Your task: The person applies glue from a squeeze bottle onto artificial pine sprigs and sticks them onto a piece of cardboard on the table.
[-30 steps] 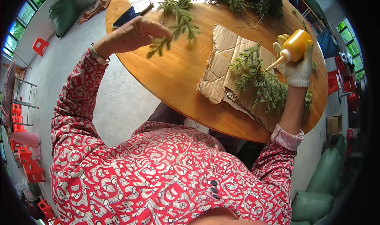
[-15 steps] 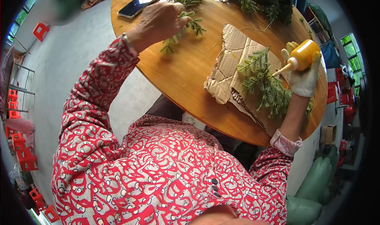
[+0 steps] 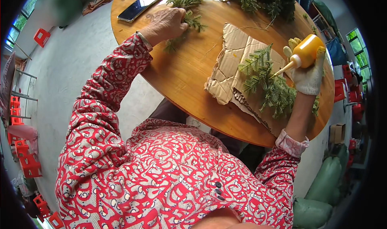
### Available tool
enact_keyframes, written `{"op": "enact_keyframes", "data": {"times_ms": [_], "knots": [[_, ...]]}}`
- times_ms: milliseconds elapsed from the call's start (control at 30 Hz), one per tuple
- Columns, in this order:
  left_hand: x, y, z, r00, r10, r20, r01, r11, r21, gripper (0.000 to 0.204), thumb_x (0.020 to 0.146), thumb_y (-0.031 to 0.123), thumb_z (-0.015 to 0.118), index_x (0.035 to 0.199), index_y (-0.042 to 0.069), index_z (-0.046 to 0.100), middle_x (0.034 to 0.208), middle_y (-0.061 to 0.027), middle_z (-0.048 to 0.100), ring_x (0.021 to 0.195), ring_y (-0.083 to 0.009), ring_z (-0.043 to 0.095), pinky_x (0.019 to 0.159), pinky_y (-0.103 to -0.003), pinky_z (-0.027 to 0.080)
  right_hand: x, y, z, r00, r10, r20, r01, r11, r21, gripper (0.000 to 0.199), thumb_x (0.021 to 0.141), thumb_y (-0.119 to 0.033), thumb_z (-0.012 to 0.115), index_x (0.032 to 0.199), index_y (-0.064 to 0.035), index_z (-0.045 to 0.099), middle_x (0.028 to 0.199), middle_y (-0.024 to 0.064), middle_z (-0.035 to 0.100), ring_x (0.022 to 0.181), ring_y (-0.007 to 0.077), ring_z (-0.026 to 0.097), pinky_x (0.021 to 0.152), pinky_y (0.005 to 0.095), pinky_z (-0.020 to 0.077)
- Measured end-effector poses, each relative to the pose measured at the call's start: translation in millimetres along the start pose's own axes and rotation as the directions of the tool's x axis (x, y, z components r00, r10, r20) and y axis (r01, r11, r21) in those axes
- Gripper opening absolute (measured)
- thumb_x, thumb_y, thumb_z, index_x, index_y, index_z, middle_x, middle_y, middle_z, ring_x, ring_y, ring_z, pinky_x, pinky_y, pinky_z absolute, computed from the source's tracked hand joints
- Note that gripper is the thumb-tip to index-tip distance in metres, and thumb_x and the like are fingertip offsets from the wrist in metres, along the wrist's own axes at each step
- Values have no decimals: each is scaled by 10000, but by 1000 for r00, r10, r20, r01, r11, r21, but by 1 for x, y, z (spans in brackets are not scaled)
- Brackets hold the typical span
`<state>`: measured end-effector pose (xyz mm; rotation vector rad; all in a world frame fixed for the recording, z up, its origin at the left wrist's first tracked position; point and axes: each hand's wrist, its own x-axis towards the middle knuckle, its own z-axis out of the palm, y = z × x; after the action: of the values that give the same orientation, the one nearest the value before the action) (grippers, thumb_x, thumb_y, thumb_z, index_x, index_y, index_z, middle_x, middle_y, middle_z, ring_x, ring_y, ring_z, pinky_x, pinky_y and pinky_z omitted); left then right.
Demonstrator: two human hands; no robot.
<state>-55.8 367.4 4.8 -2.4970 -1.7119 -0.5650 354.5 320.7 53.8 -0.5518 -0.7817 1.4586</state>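
Looks like the gluing step: right hand (image 3: 308, 78), gloved, is wrapped around the glue bottle (image 3: 304, 53), nozzle aimed at the greenery (image 3: 268, 84) on the cardboard (image 3: 229, 68) just left of it. Left hand (image 3: 167, 23) closed over a sprig (image 3: 189, 21) across the desk (image 3: 185, 76). Next probably needs that sprig brought over to the glue.

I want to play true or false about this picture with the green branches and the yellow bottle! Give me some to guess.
1. The right hand wears a white glove. True.
2. The yellow squeeze bottle is in the left hand. False: the right hand holds it.
3. The left hand grips a green sprig. True.
4. The cardboard sheet is bare. False: green sprigs lie on it.
5. The phone lies on the round wooden table. True.
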Motion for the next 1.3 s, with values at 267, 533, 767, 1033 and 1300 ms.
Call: {"op": "enact_keyframes", "data": {"times_ms": [267, 533, 767, 1033, 1300], "knots": [[13, -16, 17, 1000, -23, -14, 23, 1000, 10, 98, 728, 166, 546, 763, 76, 554, 765, -133, 639, 669, -344, 606, 608, -438, 478, -2, 3, 5, 998, -22, -57, 21, 999, -25, 740, 728, -389, 766, 1268, -19, 419, 1165, 210, 554, 1082, 360, 566, 962, 541, 435], [13, 14, 19, 988, -128, -88, 141, 974, 177, 163, 744, 164, 565, 843, 35, 560, 743, -105, 604, 655, -304, 580, 621, -375, 476, -3, 0, 10, 998, -65, -15, 64, 998, -27, 627, 765, -371, 727, 1208, -16, 462, 1102, 206, 571, 1039, 380, 568, 941, 591, 419], [0, -5, 27, 974, -30, -225, -43, 949, -311, 195, 735, 103, 569, 921, 47, 579, 765, -110, 639, 623, -275, 588, 614, -371, 487, -7, 10, 26, 993, -72, 89, 67, 996, 55, 653, 759, -335, 746, 1238, -17, 437, 1193, 222, 515, 1138, 387, 506, 952, 556, 433], [-12, 7, 18, 958, 36, -283, -217, 737, -640, 293, 725, -23, 547, 1005, 43, 603, 782, -21, 612, 590, -97, 489, 539, -254, 428, -20, 28, 24, 996, -43, 79, 37, 997, 71, 654, 759, -349, 744, 1240, -26, 441, 1197, 221, 511, 1141, 382, 502, 943, 555, 442], [-18, 72, -9, 973, 101, -207, -230, 447, -865, 407, 711, -62, 529, 1085, 59, 634, 785, 28, 606, 551, -23, 406, 484, -167, 331, -29, 50, 31, 942, 211, 260, -293, 896, 333, 681, 745, -402, 745, 1233, -28, 452, 1207, 210, 516, 1125, 348, 519, 884, 503, 508]]}}
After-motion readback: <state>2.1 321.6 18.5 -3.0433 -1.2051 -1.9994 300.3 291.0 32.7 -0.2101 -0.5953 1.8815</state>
